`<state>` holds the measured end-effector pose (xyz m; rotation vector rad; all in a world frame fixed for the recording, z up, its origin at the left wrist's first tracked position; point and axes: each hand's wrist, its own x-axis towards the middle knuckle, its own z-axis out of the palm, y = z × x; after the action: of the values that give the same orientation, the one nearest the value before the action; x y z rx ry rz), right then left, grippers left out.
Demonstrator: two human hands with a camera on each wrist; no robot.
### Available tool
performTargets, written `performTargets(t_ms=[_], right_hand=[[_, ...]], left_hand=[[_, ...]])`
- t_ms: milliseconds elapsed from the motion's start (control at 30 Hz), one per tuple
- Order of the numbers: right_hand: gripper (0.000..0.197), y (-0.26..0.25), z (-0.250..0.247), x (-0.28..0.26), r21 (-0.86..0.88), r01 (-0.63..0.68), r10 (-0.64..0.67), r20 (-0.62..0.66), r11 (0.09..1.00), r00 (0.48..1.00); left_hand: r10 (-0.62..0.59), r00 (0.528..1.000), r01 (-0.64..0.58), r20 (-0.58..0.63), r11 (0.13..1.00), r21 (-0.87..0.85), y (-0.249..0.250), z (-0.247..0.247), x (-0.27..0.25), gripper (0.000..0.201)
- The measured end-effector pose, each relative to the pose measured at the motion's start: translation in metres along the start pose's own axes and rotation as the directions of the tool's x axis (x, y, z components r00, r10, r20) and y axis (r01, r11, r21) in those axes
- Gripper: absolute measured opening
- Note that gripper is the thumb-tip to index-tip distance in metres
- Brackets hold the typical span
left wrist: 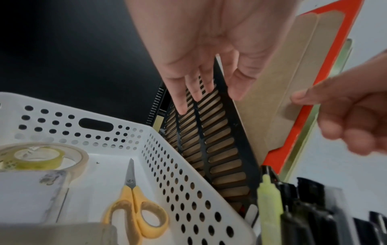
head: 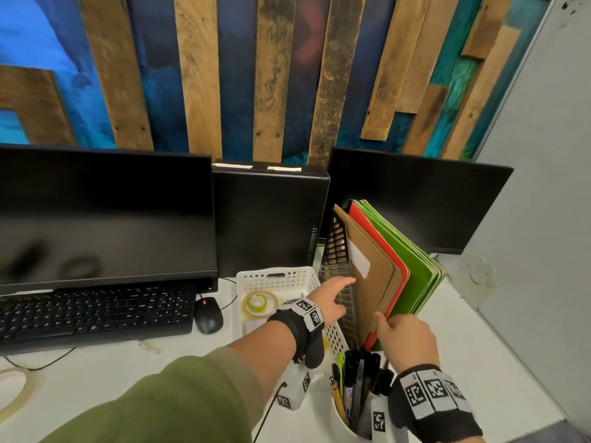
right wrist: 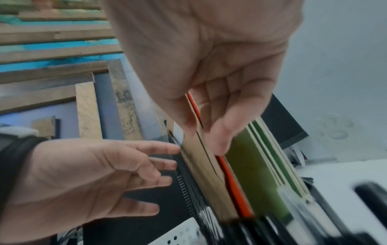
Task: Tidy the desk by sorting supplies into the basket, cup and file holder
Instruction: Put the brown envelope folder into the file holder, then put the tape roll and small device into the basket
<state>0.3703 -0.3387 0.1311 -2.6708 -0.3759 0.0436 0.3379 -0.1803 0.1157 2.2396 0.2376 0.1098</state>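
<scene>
Folders stand upright in the black mesh file holder (head: pixel 335 251) at the right of the white desk (head: pixel 463 330), and both hands are on that holder. Starting at the far left, a roll of masking tape (head: pixel 11 391) lies at the desk's edge, in front of a dark monitor (head: pixel 105 215) and a black keyboard (head: pixel 92 311). A black mouse (head: pixel 208 315) sits just right of the keyboard. Next comes the white perforated basket (head: pixel 278 278), touching or nearly touching the holder's left wall. It holds a tape roll (left wrist: pixel 41 155) and yellow-handled scissors (left wrist: pixel 134 205).

Above the basket, the left hand (head: pixel 331 298) reaches toward the holder with fingers straight and spread. Its fingertips (left wrist: pixel 181 106) lie against the slotted side wall and its thumb against the front edge, gripping nothing. A green sleeve (head: pixel 166 401) covers that arm.

Inside the holder, the brown kraft folder (head: pixel 371 266) with a white label comes first, then a red folder (head: pixel 396 276), then a stack of green folders (head: pixel 422 270) leaning rightward. The right hand (head: pixel 406 338) pinches the near edge of the brown kraft folder, thumb on its left face and fingers behind it, against the red one.

In front of the holder, a white cup (head: pixel 345 420) is packed with black markers (head: pixel 361 378) and a yellow highlighter (left wrist: pixel 268 195). A second dark monitor (head: pixel 425 193) stands behind the folders.
</scene>
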Motion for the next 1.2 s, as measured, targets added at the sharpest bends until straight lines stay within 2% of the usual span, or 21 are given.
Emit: performTargets(t_ms=[133, 233, 400, 500, 667, 733, 833, 967, 1067, 1200], right_hand=[[0.045, -0.017, -0.010, -0.005, -0.019, 0.049, -0.048, 0.041, 0.999, 0.998], [0.044, -0.033, -0.012, -0.011, 0.071, 0.134, -0.136, 0.031, 0.988, 0.990], [0.033, -0.062, 0.004, -0.022, 0.276, 0.250, -0.268, 0.027, 0.928, 0.963], [0.027, -0.080, 0.020, -0.031, 0.382, 0.314, -0.356, 0.043, 0.869, 0.933], [0.018, -0.110, 0.056, -0.050, 0.513, 0.328, -0.450, 0.132, 0.793, 0.883], [0.015, -0.121, 0.073, -0.059, 0.537, 0.331, -0.485, 0.173, 0.776, 0.857], [0.022, -0.139, 0.098, -0.077, 0.562, 0.307, -0.521, 0.271, 0.768, 0.809], [0.029, -0.164, 0.130, -0.103, 0.557, 0.329, -0.585, 0.377, 0.763, 0.718], [0.028, -0.184, 0.153, -0.118, 0.539, 0.351, -0.607, 0.424, 0.766, 0.673], [0.027, -0.211, 0.180, -0.138, 0.522, 0.357, -0.610, 0.468, 0.774, 0.639]], left_hand=[[-0.016, 0.983, 0.021, -0.181, 0.999, 0.028, -0.003, -0.003, -0.006, 0.033], [-0.027, 0.958, 0.039, -0.286, 0.998, 0.039, -0.009, -0.010, -0.013, 0.022], [-0.120, 0.903, 0.143, -0.413, 0.989, 0.026, -0.039, -0.027, -0.041, 0.019], [-0.206, 0.871, 0.230, -0.446, 0.973, -0.001, -0.061, -0.039, -0.063, 0.019], [-0.320, 0.800, 0.372, -0.507, 0.928, 0.001, -0.101, -0.062, -0.106, 0.019], [-0.378, 0.768, 0.446, -0.516, 0.895, 0.008, -0.120, -0.069, -0.128, 0.019], [-0.477, 0.708, 0.560, -0.520, 0.828, 0.002, -0.152, -0.079, -0.168, 0.020], [-0.593, 0.610, 0.679, -0.525, 0.733, -0.039, -0.189, -0.094, -0.219, 0.022], [-0.645, 0.549, 0.734, -0.531, 0.676, -0.062, -0.209, -0.107, -0.252, 0.022], [-0.695, 0.471, 0.781, -0.543, 0.615, -0.108, -0.232, -0.126, -0.293, 0.019]])
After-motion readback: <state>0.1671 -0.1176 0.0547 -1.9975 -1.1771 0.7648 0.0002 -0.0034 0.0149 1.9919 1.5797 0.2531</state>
